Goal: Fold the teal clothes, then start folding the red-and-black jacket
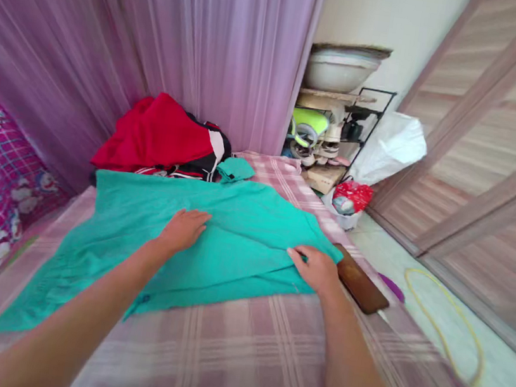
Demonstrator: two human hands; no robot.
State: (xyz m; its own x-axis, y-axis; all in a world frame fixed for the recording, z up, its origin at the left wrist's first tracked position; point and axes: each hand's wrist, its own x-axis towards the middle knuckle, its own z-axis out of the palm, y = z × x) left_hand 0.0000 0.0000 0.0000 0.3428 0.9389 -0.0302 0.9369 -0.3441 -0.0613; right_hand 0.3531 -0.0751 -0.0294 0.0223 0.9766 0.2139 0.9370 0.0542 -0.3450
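Note:
A teal green shirt [245,217] lies spread over the plaid bed sheet, with light creases across it and one part reaching toward the lower left. My left hand [184,229] rests flat on the middle of the shirt, palm down and fingers stretched out. Near the shirt's right end, my right hand [315,267] touches the fabric, its thumb apart from the bent fingers. The undersides of both hands are hidden. A small folded teal cloth [236,169] sits just beyond the shirt's far edge.
Red and black clothes [164,139] are heaped by the purple curtain [240,44]. A brown phone [361,278] with a cable lies right of the shirt, near the bed's edge. Beyond stand a shoe rack [329,130], bags and a wooden wardrobe [490,143]. A yellow hose [450,310] curves on the floor.

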